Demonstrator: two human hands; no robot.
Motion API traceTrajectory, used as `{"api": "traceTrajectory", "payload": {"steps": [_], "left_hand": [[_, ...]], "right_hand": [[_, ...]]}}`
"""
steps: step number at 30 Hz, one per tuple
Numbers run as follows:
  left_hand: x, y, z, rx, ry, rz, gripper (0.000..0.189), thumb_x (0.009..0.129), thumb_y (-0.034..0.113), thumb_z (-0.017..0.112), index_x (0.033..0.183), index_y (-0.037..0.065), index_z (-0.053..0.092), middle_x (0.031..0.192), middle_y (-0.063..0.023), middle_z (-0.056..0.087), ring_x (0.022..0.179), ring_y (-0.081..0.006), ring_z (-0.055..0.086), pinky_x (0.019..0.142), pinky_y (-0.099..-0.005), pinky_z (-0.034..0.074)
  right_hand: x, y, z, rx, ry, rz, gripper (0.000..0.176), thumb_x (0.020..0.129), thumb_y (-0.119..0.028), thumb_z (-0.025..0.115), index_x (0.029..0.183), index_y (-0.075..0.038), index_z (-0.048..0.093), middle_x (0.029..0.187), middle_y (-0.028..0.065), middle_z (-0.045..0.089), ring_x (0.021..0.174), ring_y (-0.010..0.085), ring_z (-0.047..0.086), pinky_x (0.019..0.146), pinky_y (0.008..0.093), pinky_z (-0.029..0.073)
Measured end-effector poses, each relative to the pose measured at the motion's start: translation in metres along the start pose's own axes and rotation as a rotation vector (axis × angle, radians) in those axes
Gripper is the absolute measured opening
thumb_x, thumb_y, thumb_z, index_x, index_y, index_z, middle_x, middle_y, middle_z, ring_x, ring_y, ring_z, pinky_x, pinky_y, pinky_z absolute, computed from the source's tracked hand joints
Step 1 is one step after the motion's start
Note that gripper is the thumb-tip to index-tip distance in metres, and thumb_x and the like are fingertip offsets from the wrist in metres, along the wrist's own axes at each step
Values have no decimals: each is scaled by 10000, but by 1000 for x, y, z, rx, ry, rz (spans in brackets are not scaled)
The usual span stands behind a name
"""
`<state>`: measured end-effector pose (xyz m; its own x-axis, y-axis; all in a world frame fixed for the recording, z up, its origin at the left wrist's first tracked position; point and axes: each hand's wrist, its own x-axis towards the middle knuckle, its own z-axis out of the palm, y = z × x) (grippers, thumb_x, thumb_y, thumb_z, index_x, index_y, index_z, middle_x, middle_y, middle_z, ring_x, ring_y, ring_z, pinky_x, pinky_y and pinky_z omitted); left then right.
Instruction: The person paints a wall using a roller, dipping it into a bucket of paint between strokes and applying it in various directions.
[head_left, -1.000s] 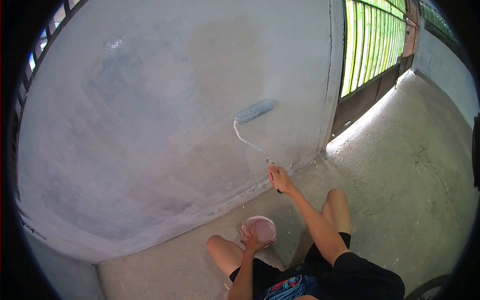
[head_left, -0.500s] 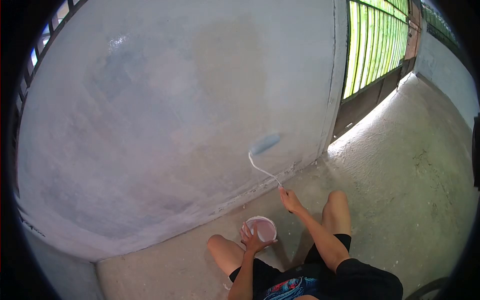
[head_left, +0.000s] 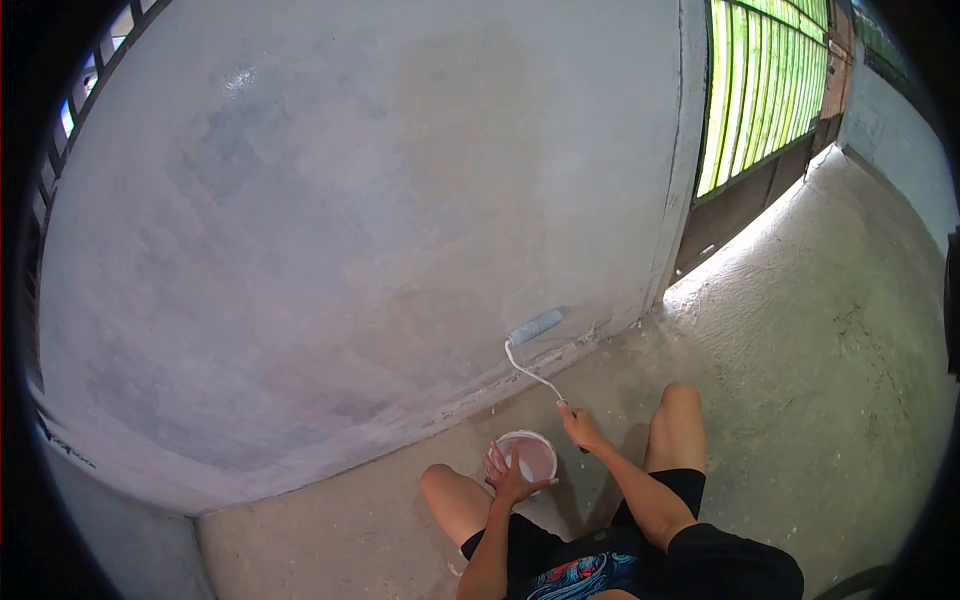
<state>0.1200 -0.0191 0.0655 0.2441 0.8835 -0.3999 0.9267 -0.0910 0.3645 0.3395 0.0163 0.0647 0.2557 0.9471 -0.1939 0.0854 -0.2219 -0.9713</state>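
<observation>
A paint roller (head_left: 536, 327) with a bluish-grey sleeve and a bent wire frame lies against the lower part of the wall (head_left: 450, 250). My right hand (head_left: 581, 427) is closed around its dark handle. Between my knees stands a small white bucket (head_left: 541, 453) with pinkish paint inside. At the bucket's near left side, my left hand (head_left: 509, 478) grips the rim, its fingers spread over the opening. Patches of grey, beige and bluish tone cover the wall.
A barred gate (head_left: 765, 90) stands to the right of the wall, with light coming in below it. Around me is a concrete floor (head_left: 800, 400). Another wall (head_left: 890, 140) rises at the far right, and dark bars (head_left: 75, 110) show at the upper left.
The roller has moved down the wall towards the floor, and my right hand has come down slightly with it. My left hand stays at the bucket.
</observation>
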Motion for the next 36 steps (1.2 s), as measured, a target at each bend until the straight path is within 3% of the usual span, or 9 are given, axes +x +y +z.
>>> {"api": "traceTrajectory", "payload": {"steps": [5, 7, 11, 17, 19, 22, 30, 32, 36], "left_hand": [[3, -1, 4, -35, 22, 22, 1370, 416, 751, 781, 1506, 236, 131, 1526, -232, -175, 1372, -527, -124, 1037, -694, 147], [2, -1, 5, -40, 13, 15, 1374, 415, 749, 782, 1507, 237, 124, 1525, -231, -178, 1373, -526, -124, 1038, -694, 146], [0, 2, -2, -54, -20, -7, 1388, 412, 743, 786, 1509, 242, 99, 1522, -228, -189, 1373, -523, -133, 1047, -687, 138], [4, -2, 6, -39, 23, 20, 1390, 414, 742, 788, 1509, 245, 91, 1524, -229, -190, 1373, -521, -138, 1051, -685, 118], [3, 3, -1, -43, 23, 17, 1388, 415, 742, 788, 1509, 247, 91, 1524, -231, -190, 1372, -525, -133, 1051, -685, 120], [-2, 3, 0, -42, 15, 16, 1386, 417, 738, 791, 1509, 251, 89, 1525, -232, -188, 1373, -527, -125, 1047, -688, 124], [2, -1, 5, -35, 20, 21, 1334, 447, 722, 789, 1498, 253, 115, 1520, -260, -145, 1367, -543, -96, 1057, -676, 130], [2, 0, 5, -20, 57, 39, 1342, 450, 718, 790, 1502, 255, 98, 1519, -258, -152, 1365, -550, -96, 1055, -678, 131], [1, 1, 3, -41, 28, 25, 1343, 451, 714, 793, 1502, 249, 98, 1521, -252, -156, 1369, -541, -97, 1049, -686, 130]], "right_hand": [[2, -24, -5, -49, 13, 21, 583, 952, -552, 422, 604, -86, 455, 504, -6, 409, 438, 100, 413, 413, 297, 328], [10, -48, 1, -89, 85, -170, 574, 959, -529, 427, 609, -75, 449, 528, 1, 413, 498, 98, 410, 457, 306, 338], [21, -107, 3, 50, 24, -266, 575, 957, -492, 471, 679, 11, 481, 594, 23, 379, 620, 118, 377, 542, 362, 354], [7, -28, 6, -24, 49, -195, 612, 951, -525, 462, 671, 19, 470, 588, 41, 375, 610, 128, 375, 545, 375, 358], [-4, -13, -3, -115, -19, 45, 630, 943, -549, 459, 667, 17, 474, 577, 64, 366, 601, 141, 380, 548, 384, 363], [-16, -18, -12, -139, -42, 109, 643, 937, -560, 461, 657, 19, 484, 570, 78, 378, 600, 151, 389, 557, 391, 373], [8, -93, 15, -15, 68, -188, 630, 947, -534, 462, 664, 28, 492, 569, 69, 405, 609, 134, 384, 559, 386, 375], [13, -88, 16, 6, 70, -245, 625, 950, -527, 463, 668, 30, 490, 568, 72, 403, 610, 131, 382, 559, 386, 376], [-7, -29, 12, -71, 11, -114, 673, 930, -590, 445, 655, 23, 487, 550, 65, 423, 585, 149, 415, 551, 381, 385]]}}
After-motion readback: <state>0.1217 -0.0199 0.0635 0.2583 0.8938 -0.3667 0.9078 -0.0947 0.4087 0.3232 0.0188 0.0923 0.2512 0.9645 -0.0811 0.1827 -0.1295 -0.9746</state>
